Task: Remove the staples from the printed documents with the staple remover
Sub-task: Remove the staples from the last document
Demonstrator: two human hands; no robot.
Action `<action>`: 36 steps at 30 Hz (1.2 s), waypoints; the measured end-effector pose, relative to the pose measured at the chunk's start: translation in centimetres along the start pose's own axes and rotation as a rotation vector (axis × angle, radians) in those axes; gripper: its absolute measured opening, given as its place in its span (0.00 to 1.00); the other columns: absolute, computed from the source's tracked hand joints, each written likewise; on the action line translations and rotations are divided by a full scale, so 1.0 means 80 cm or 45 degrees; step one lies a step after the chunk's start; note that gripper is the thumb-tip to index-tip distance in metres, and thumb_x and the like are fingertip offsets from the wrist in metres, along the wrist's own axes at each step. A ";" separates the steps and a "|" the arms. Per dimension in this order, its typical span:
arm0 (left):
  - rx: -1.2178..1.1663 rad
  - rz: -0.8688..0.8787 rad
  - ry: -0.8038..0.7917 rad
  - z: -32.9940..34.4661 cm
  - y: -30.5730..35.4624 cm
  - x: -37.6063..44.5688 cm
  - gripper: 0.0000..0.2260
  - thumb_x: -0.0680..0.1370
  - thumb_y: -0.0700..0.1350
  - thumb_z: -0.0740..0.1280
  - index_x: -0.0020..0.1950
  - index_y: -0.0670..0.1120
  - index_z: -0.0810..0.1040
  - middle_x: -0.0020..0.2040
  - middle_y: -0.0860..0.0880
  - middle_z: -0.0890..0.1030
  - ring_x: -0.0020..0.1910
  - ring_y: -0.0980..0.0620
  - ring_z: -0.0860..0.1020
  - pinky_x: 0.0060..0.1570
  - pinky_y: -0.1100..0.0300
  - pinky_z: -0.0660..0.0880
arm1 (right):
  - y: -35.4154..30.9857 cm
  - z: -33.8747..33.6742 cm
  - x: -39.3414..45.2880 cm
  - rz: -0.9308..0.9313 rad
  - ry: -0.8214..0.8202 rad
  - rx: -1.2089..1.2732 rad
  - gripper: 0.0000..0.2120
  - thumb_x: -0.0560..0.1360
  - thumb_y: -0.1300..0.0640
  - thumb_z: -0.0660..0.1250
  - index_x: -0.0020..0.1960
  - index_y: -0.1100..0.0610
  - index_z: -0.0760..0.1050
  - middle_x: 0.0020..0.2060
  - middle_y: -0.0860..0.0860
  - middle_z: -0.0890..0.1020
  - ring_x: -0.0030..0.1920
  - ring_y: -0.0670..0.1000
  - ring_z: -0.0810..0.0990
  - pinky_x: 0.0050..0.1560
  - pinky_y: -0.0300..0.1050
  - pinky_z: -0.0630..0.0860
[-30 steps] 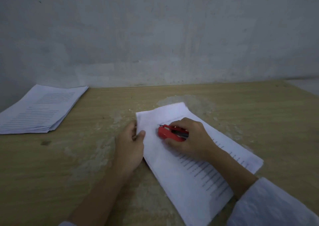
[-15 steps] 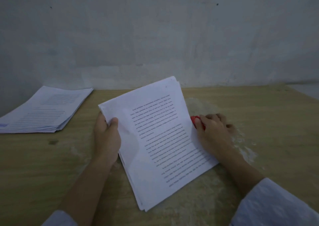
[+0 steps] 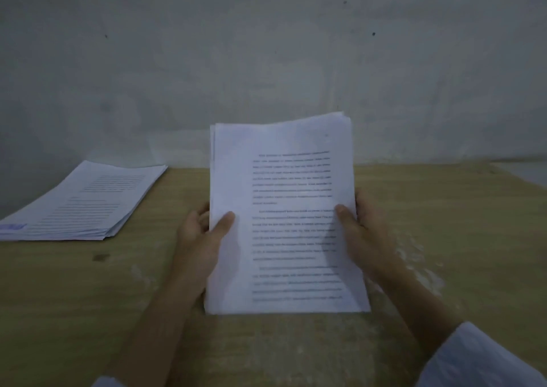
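A printed document (image 3: 284,218) of several white sheets stands upright in front of me, its bottom edge near the wooden table (image 3: 444,238). My left hand (image 3: 204,238) grips its left edge, thumb on the front page. My right hand (image 3: 364,235) grips its right edge the same way. The sheets fan slightly at the top corners. The red staple remover is hidden from view.
A stack of printed papers (image 3: 85,203) lies flat at the far left of the table, against a grey wall (image 3: 266,61). The table surface has pale worn patches near my right arm. The table's right end shows at the far right.
The document went from flat on the table to lifted and held upright. My right hand let go of the red staple remover and took the document's right edge.
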State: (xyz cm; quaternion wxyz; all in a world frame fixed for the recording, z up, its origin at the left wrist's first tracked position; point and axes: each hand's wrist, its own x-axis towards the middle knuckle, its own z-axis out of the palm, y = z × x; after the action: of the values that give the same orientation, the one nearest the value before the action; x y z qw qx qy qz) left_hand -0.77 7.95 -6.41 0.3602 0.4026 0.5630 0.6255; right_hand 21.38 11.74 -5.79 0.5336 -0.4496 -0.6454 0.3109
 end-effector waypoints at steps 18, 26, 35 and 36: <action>0.126 0.431 0.018 0.014 0.008 -0.011 0.08 0.80 0.46 0.60 0.52 0.60 0.70 0.49 0.63 0.77 0.45 0.71 0.76 0.38 0.73 0.72 | 0.001 0.012 0.008 -0.149 0.061 0.184 0.10 0.79 0.58 0.59 0.60 0.51 0.70 0.56 0.51 0.78 0.57 0.49 0.78 0.55 0.52 0.77; 0.108 0.363 -0.005 0.011 0.006 -0.009 0.06 0.80 0.46 0.59 0.52 0.58 0.72 0.50 0.60 0.78 0.51 0.61 0.77 0.47 0.61 0.74 | 0.005 0.005 0.006 -0.049 0.008 0.392 0.13 0.77 0.59 0.61 0.61 0.51 0.72 0.56 0.46 0.80 0.56 0.47 0.79 0.54 0.44 0.78; 0.109 0.275 -0.097 0.005 0.012 -0.007 0.08 0.81 0.45 0.57 0.57 0.55 0.71 0.51 0.60 0.78 0.52 0.58 0.76 0.47 0.61 0.73 | -0.004 0.001 0.010 0.094 -0.055 0.239 0.10 0.76 0.62 0.64 0.50 0.47 0.77 0.48 0.43 0.82 0.49 0.46 0.81 0.48 0.42 0.78; 0.133 0.247 -0.099 0.002 0.016 -0.006 0.08 0.81 0.44 0.57 0.58 0.53 0.71 0.51 0.59 0.78 0.53 0.56 0.77 0.46 0.61 0.73 | -0.007 0.000 0.010 0.117 -0.070 0.247 0.09 0.76 0.62 0.64 0.50 0.48 0.77 0.47 0.43 0.82 0.48 0.45 0.81 0.48 0.41 0.78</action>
State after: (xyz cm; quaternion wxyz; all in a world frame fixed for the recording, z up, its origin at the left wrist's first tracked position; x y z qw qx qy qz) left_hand -0.41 7.48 -5.17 0.2979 0.4974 0.5388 0.6112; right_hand 21.25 12.26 -4.92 0.5420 -0.4161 -0.6052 0.4083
